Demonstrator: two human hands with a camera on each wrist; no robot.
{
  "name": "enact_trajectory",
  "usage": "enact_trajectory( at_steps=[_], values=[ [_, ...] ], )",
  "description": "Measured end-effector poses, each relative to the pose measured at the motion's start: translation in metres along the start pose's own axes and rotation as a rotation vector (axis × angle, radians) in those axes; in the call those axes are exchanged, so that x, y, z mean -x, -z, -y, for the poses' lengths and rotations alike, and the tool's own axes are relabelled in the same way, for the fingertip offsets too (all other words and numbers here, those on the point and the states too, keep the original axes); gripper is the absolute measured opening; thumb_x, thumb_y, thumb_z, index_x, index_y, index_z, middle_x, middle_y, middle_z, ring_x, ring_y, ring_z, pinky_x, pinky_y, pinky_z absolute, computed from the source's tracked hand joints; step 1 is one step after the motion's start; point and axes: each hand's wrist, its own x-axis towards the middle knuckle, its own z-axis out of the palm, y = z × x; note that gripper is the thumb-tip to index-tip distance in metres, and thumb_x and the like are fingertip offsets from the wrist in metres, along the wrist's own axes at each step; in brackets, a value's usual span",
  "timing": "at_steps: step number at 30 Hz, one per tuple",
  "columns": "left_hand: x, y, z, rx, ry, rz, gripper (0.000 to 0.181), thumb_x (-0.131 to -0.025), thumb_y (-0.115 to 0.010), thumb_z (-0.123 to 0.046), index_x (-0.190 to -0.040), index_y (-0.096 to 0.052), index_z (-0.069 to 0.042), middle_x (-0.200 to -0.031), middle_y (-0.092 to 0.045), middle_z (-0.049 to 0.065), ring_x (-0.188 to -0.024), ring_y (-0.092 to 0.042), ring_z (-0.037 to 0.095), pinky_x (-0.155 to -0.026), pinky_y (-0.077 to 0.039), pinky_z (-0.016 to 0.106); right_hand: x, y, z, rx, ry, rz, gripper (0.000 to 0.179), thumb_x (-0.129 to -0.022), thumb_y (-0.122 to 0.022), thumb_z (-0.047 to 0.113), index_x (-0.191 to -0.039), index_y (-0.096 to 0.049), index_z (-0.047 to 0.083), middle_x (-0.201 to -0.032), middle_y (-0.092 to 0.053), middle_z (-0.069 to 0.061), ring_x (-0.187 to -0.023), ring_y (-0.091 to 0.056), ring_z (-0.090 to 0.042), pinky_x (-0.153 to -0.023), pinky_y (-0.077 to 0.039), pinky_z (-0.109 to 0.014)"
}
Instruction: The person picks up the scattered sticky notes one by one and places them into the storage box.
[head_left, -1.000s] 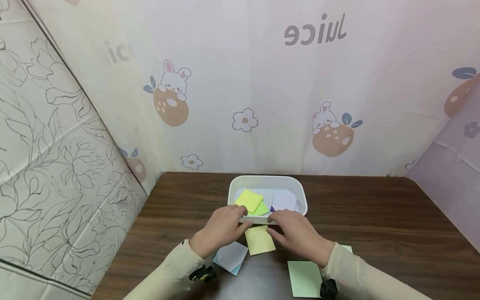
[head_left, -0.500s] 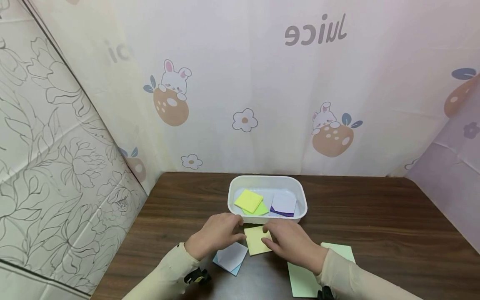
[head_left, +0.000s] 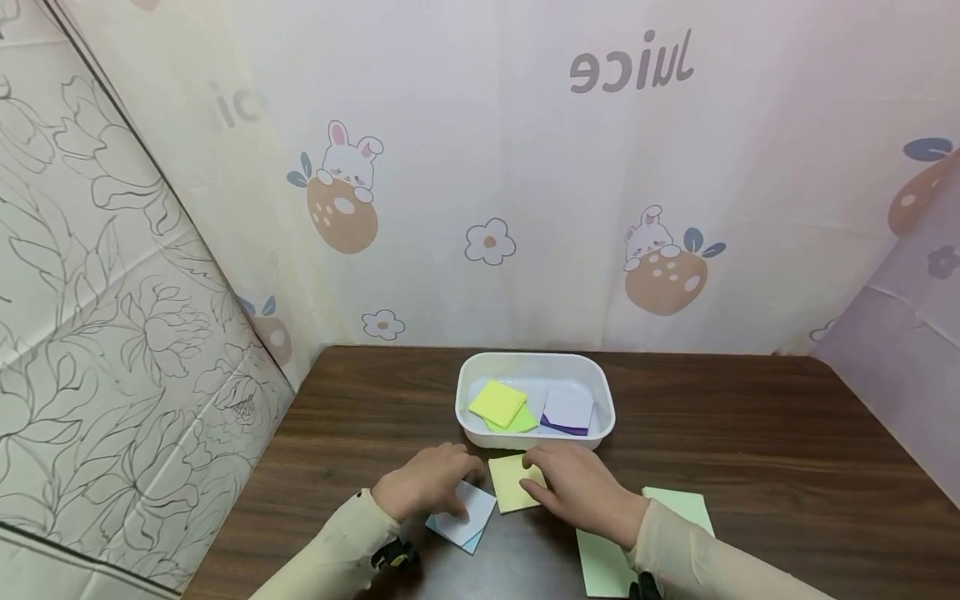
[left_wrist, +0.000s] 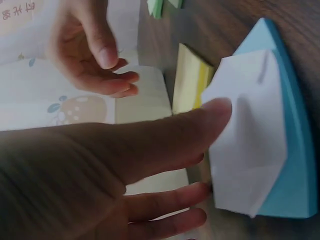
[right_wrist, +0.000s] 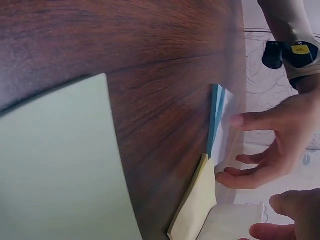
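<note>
My left hand (head_left: 429,483) is over a blue sticky-note pad (left_wrist: 302,165) that carries a white sheet (left_wrist: 250,130) askew on top. Its thumb overlaps the white sheet in the left wrist view, and the fingers are loosely spread beside the pad. A pale yellow sticky-note pad (head_left: 510,485) lies on the table between the two hands. Over its right part is my right hand (head_left: 579,487), fingers relaxed and bent, with nothing in its grasp. Just behind the yellow pad stands a white plastic tray (head_left: 536,357).
Inside the tray lie bright yellow notes (head_left: 497,402), lime green notes (head_left: 522,419) and a white pad with a purple edge (head_left: 567,410). Light green pads (head_left: 678,504) lie under and beside the right forearm. A patterned curtain (head_left: 487,167) rises behind the wooden table (head_left: 720,417).
Both hands have drawn back from the tray. The left hand has come down over the blue and white pad; the right hand has shifted slightly left over the yellow pad.
</note>
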Motion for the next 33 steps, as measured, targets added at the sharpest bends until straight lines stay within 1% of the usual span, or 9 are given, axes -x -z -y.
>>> enact_trajectory(
  at_steps=[6,12,16,21,24,27,29,31,33],
  values=[
    [-0.0002,-0.0046,-0.0011,-0.002,0.015,0.002,0.04,-0.071,-0.092,-0.017,-0.106,-0.073,-0.021,-0.1,-0.062,-0.005,-0.088,-0.051,0.01,-0.073,-0.045,0.027,-0.003,0.0013,-0.0008,-0.022,-0.018,0.016,0.018,-0.092,-0.073,0.029,-0.1,-0.073,0.013,-0.083,-0.069,0.005,-0.071,-0.053,-0.003,-0.067,-0.049,-0.028],
    [-0.0012,-0.0068,-0.0005,-0.014,0.018,0.009,0.037,-0.071,-0.092,-0.017,-0.099,-0.069,-0.02,-0.095,-0.058,-0.006,-0.086,-0.05,0.009,-0.073,-0.044,0.026,-0.0036,0.0018,-0.0002,-0.026,-0.011,0.019,0.017,-0.092,-0.073,0.029,-0.1,-0.073,0.014,-0.088,-0.072,0.003,-0.073,-0.057,-0.004,-0.069,-0.051,-0.03],
    [-0.0022,-0.0084,0.0012,-0.013,0.027,0.014,0.04,-0.071,-0.093,-0.017,-0.097,-0.063,-0.019,-0.092,-0.055,-0.007,-0.083,-0.048,0.009,-0.072,-0.043,0.025,-0.0035,0.0018,0.0002,-0.025,-0.005,0.017,0.017,-0.092,-0.072,0.03,-0.1,-0.073,0.014,-0.089,-0.073,0.003,-0.073,-0.057,-0.004,-0.069,-0.051,-0.03],
    [-0.003,-0.0093,0.0013,0.009,0.027,0.023,0.043,-0.071,-0.092,-0.016,-0.095,-0.057,-0.02,-0.085,-0.057,-0.009,-0.075,-0.048,0.007,-0.068,-0.043,0.024,-0.0034,0.0018,0.0005,-0.027,-0.009,0.019,0.017,-0.092,-0.073,0.029,-0.1,-0.073,0.013,-0.088,-0.073,0.003,-0.073,-0.056,-0.004,-0.069,-0.051,-0.03],
    [-0.0024,-0.0083,0.0012,0.029,0.023,0.03,0.041,-0.072,-0.091,-0.014,-0.097,-0.058,-0.02,-0.086,-0.06,-0.009,-0.073,-0.049,0.006,-0.067,-0.044,0.023,-0.0032,0.0013,0.0005,-0.027,-0.005,0.015,0.018,-0.093,-0.072,0.029,-0.101,-0.073,0.013,-0.09,-0.073,0.003,-0.074,-0.057,-0.005,-0.069,-0.051,-0.03],
    [-0.0022,-0.0065,0.0033,0.052,0.012,0.035,0.034,-0.078,-0.087,-0.011,-0.101,-0.063,-0.019,-0.092,-0.065,-0.007,-0.076,-0.052,0.005,-0.068,-0.045,0.024,-0.0037,0.0009,0.0,-0.022,-0.009,0.015,0.018,-0.093,-0.072,0.03,-0.101,-0.073,0.014,-0.089,-0.072,0.004,-0.073,-0.056,-0.004,-0.068,-0.05,-0.029],
    [-0.0027,-0.0048,0.0051,0.073,0.001,0.036,0.025,-0.083,-0.08,-0.007,-0.102,-0.067,-0.018,-0.094,-0.068,-0.007,-0.077,-0.053,0.005,-0.068,-0.046,0.024,-0.004,0.0005,-0.0005,-0.018,-0.015,0.015,0.018,-0.092,-0.072,0.03,-0.101,-0.073,0.014,-0.085,-0.07,0.007,-0.071,-0.053,-0.002,-0.066,-0.048,-0.027],
    [-0.0037,-0.0031,0.0066,0.093,-0.014,0.026,0.018,-0.088,-0.074,-0.004,-0.1,-0.071,-0.017,-0.092,-0.069,-0.007,-0.075,-0.054,0.005,-0.066,-0.046,0.023,-0.0044,0.0002,-0.0012,-0.015,-0.018,0.014,0.018,-0.092,-0.073,0.03,-0.1,-0.072,0.014,-0.082,-0.067,0.01,-0.07,-0.05,-0.001,-0.064,-0.046,-0.026],
    [-0.0047,-0.001,0.0073,0.108,-0.027,0.014,0.017,-0.09,-0.068,-0.001,-0.096,-0.073,-0.017,-0.088,-0.068,-0.007,-0.071,-0.053,0.005,-0.064,-0.045,0.022,-0.0046,-0.0003,-0.0018,-0.015,-0.019,0.012,0.017,-0.092,-0.073,0.03,-0.1,-0.072,0.015,-0.08,-0.064,0.012,-0.069,-0.049,-0.001,-0.064,-0.045,-0.025]
  ],
)
